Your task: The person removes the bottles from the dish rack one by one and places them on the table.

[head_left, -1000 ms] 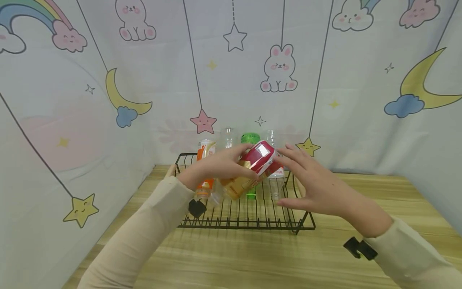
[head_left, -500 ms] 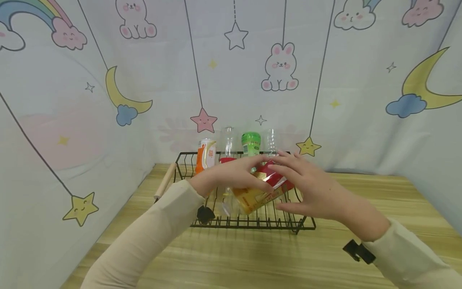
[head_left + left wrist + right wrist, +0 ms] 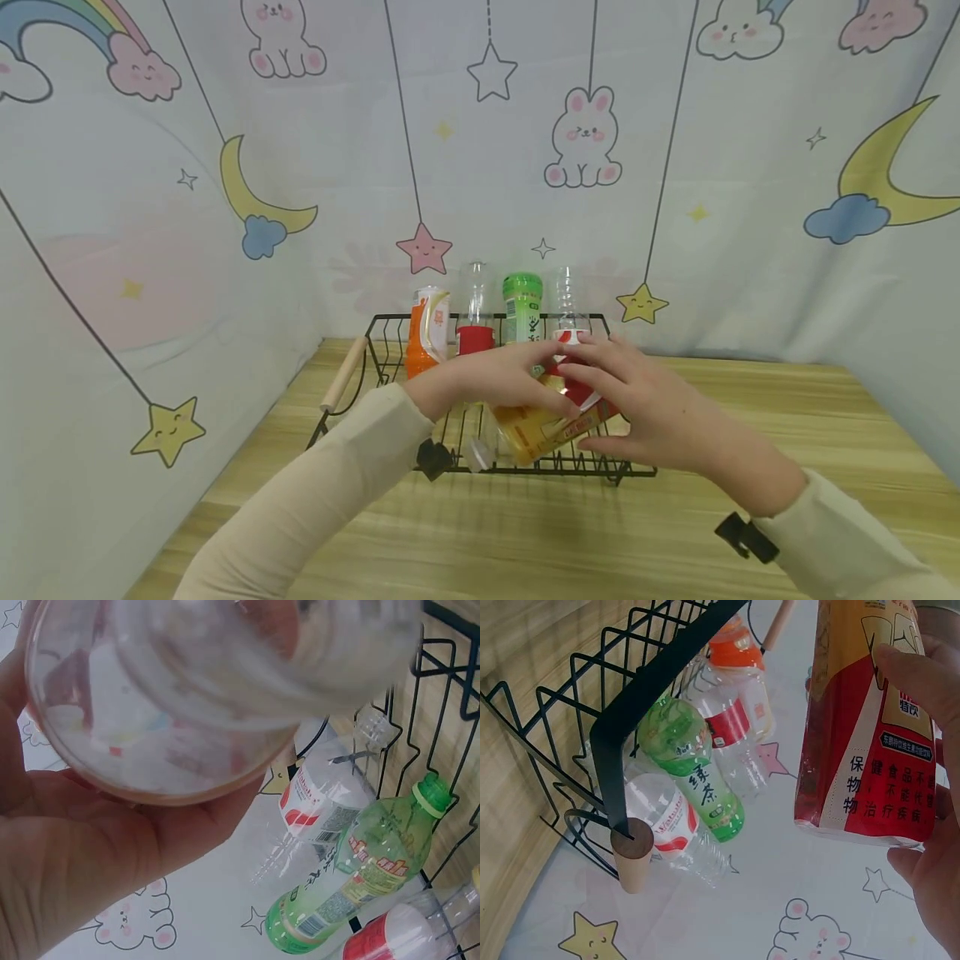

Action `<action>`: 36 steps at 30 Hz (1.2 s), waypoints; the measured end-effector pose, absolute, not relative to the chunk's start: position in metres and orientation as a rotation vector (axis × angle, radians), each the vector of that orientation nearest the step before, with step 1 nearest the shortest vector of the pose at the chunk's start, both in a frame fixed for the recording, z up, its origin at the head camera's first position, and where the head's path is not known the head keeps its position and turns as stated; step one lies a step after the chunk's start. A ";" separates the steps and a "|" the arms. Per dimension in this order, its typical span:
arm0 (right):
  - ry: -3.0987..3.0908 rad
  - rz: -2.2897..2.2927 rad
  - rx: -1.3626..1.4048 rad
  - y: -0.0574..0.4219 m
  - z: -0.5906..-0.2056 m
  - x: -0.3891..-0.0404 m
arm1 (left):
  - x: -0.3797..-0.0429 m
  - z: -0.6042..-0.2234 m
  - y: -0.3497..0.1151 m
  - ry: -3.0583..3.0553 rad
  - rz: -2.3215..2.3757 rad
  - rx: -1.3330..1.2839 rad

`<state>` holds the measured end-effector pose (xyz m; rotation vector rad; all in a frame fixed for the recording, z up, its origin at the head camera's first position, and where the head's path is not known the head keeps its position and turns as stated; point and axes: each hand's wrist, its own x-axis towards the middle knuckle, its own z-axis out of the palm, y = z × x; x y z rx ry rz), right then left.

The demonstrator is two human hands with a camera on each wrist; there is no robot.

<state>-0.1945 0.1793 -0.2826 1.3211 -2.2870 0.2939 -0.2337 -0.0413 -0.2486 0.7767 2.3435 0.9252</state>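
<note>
My left hand (image 3: 510, 377) grips a plastic bottle (image 3: 528, 435) with a gold and red label. The bottle is tilted over the black wire basket (image 3: 585, 472), its clear neck (image 3: 477, 455) pointing down and left. In the left wrist view the neck and shoulder (image 3: 187, 769) of this bottle are large and blurred, with the left fingers behind. Around the base end, my right hand (image 3: 663, 412) has its fingers loosely spread, overlapping the bottle in the head view. The right wrist view shows the red label (image 3: 855, 787) and a right fingertip just beside the base.
Side by side in the basket lean an orange and white bottle (image 3: 427, 329), a clear bottle with a red label (image 3: 476, 335), a green tea bottle (image 3: 522, 304) and a clear bottle with a red-white label (image 3: 667, 817). Wooden handles (image 3: 345, 375) flank the basket on the wood-grain table (image 3: 480, 533).
The gold and red bottle has come down and slightly right, lower over the basket, carried by my left hand. My right hand has dropped slightly and its fingers now overlap the base.
</note>
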 end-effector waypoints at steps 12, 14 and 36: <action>-2.186 0.281 1.364 0.182 -0.290 -0.198 | -0.234 -0.255 -0.038 2.288 0.958 0.761; -2.171 0.289 1.370 0.182 -0.291 -0.199 | -0.234 -0.254 -0.037 2.288 0.957 0.766; -2.083 0.310 1.297 0.186 -0.289 -0.210 | -0.236 -0.246 -0.042 2.366 0.978 0.784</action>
